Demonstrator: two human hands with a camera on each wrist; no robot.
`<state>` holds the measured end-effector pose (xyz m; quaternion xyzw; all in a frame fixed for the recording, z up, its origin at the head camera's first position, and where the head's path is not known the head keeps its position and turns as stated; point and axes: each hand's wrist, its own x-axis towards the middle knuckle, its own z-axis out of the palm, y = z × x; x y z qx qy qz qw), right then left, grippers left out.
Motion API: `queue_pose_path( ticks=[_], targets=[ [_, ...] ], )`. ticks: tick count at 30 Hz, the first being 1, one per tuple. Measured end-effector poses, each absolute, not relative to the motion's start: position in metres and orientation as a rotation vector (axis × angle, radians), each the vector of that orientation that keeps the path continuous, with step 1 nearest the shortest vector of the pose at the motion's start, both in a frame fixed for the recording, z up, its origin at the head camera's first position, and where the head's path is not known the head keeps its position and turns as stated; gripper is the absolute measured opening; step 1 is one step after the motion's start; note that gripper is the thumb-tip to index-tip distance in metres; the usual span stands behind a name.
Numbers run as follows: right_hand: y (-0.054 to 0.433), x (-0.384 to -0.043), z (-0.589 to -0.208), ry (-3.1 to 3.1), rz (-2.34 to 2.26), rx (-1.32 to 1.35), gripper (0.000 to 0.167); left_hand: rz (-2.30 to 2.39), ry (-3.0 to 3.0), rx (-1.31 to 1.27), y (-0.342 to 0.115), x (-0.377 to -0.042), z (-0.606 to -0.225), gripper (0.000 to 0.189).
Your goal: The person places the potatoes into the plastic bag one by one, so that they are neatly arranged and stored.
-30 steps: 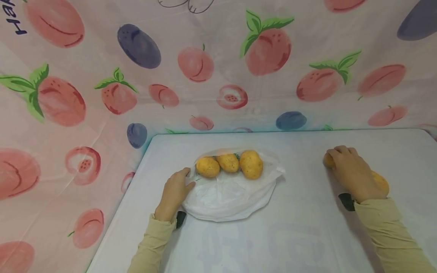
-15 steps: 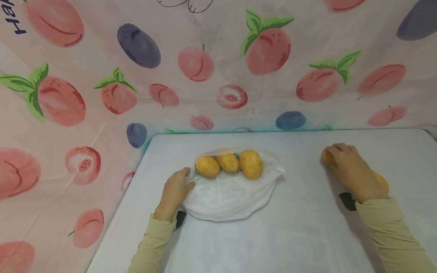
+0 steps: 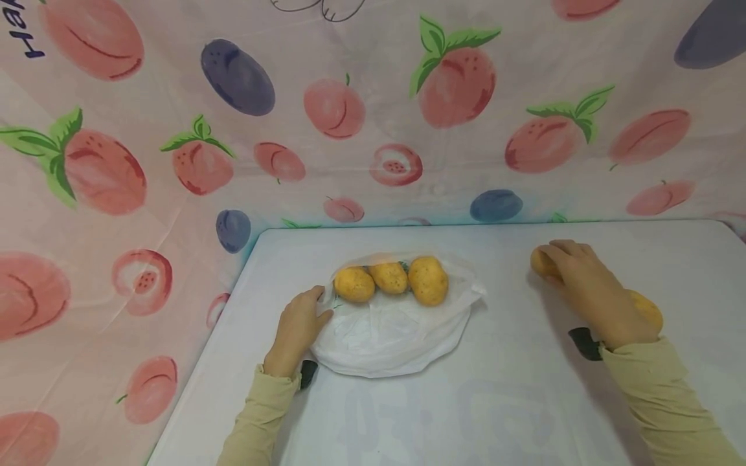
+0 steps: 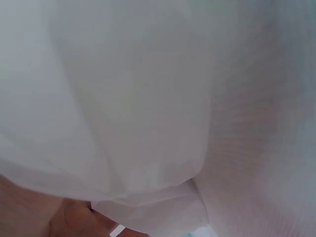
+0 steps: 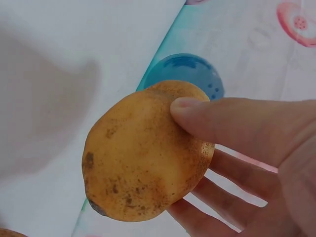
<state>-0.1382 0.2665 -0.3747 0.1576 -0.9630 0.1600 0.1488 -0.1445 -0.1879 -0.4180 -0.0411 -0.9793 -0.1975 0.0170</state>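
In the head view my right hand (image 3: 588, 285) grips a potato (image 3: 543, 264) at the right side of the table. The right wrist view shows that potato (image 5: 143, 153) between thumb and fingers, yellow-brown with dark spots at one end. Another potato (image 3: 644, 309) lies partly hidden behind the right wrist. My left hand (image 3: 298, 327) holds the left edge of a white plastic bag (image 3: 384, 340), thumb and fingers at its rim. At the bag's mouth sit three potatoes: a left one (image 3: 355, 285), a middle one (image 3: 390, 278) and a larger right one (image 3: 429, 281). Bag film (image 4: 138, 98) fills most of the left wrist view.
The white table (image 3: 466, 414) ends at the back against a hanging cloth (image 3: 373, 77) printed with fruit, which also runs along the left side. A dark piece (image 3: 585, 344) shows at the right wrist, and another (image 3: 308, 374) at the left wrist.
My right hand has shifted left and slightly back, carrying its potato away from the one near the wrist. The left hand, the bag and its three potatoes stay where they were.
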Motion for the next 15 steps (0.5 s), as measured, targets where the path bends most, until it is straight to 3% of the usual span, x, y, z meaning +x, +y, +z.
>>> queue_pose_path(
  ticks=[15],
  targets=[
    [0.250,-0.134,-0.369,-2.705,0.487,0.551,0.046,-0.614,-3.027,-0.151,-0.190,-0.144,-0.420,0.049]
  ],
)
